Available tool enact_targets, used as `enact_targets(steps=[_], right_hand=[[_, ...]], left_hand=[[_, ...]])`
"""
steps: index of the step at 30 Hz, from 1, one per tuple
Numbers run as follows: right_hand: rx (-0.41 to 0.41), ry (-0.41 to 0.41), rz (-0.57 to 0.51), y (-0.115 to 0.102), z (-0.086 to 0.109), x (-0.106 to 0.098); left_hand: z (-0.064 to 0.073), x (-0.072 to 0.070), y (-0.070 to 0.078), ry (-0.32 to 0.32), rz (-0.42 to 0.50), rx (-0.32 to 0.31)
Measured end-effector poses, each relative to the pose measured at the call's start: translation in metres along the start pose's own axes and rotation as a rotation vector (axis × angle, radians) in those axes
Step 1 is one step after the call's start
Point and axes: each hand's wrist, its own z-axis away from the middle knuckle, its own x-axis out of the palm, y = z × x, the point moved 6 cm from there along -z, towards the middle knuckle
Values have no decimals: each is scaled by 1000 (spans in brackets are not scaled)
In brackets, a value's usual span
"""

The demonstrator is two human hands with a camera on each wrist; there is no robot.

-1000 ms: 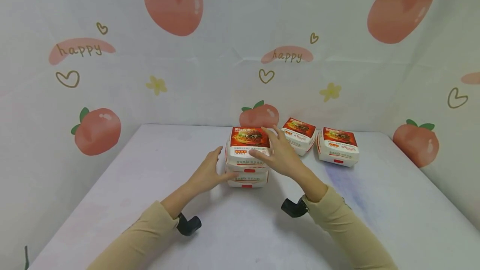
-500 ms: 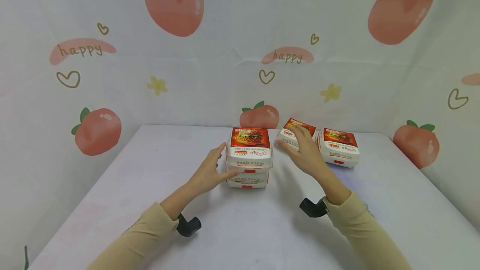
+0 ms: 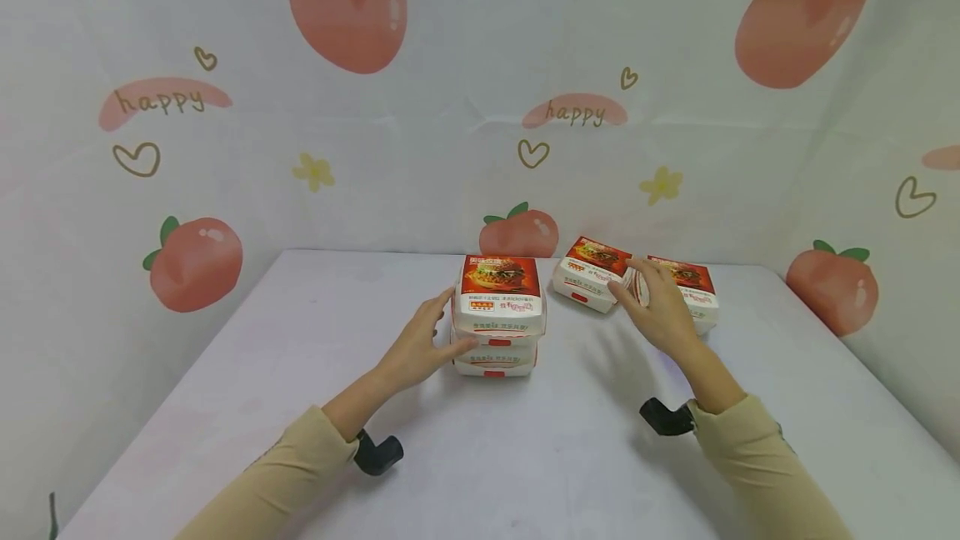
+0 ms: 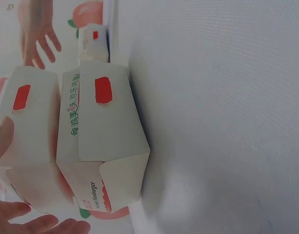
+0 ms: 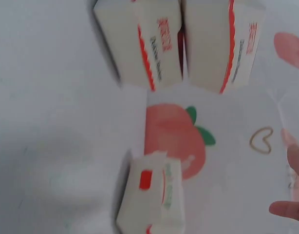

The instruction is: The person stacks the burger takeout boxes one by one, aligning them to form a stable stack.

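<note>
Two white hamburger boxes with red burger-picture lids stand stacked mid-table: an upper box (image 3: 498,302) on a lower box (image 3: 495,362). My left hand (image 3: 411,350) is at the stack's left side, thumb at the front of the upper box and fingers loosely extended along its side. In the left wrist view that thumb (image 4: 2,139) overlaps the upper box's face. My right hand (image 3: 663,313), fingers spread and holding nothing, hovers in front of two more hamburger boxes, a back box (image 3: 588,280) and a right-hand box (image 3: 697,300), partly covering the latter.
A white cloth-covered table (image 3: 480,457) runs back to a printed fabric backdrop (image 3: 420,148) with fruit, hearts and "happy" lettering. Black wrist cameras hang below both sleeves, the left camera (image 3: 377,452) and the right camera (image 3: 666,417), close above the tabletop.
My right hand has left the upper box of the stack and moved right, past the back box to the right-hand box. My left hand has stayed beside the stack; the boxes have barely moved.
</note>
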Motion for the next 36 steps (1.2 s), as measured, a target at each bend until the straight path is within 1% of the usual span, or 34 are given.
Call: enact_targets(steps=[4, 8, 12, 16, 21, 24, 27, 36], right_hand=[[13, 23, 18, 15, 3, -7], [73, 34, 42, 31, 4, -15], [100, 82, 51, 52, 4, -22], [146, 93, 48, 74, 4, -27], [228, 41, 26, 101, 4, -27], [257, -9, 15, 113, 3, -24], [265, -43, 12, 123, 3, -20], [195, -71, -43, 133, 7, -14]], left_hand=[[0, 1, -1, -2, 6, 11], [0, 1, -1, -3, 2, 1], [1, 0, 0, -3, 4, -6], [2, 0, 1, -4, 13, -3], [2, 1, 1, -3, 7, 0], [2, 1, 1, -1, 4, 1], [1, 1, 1, 0, 7, 2], [1, 1, 0, 1, 25, 5]])
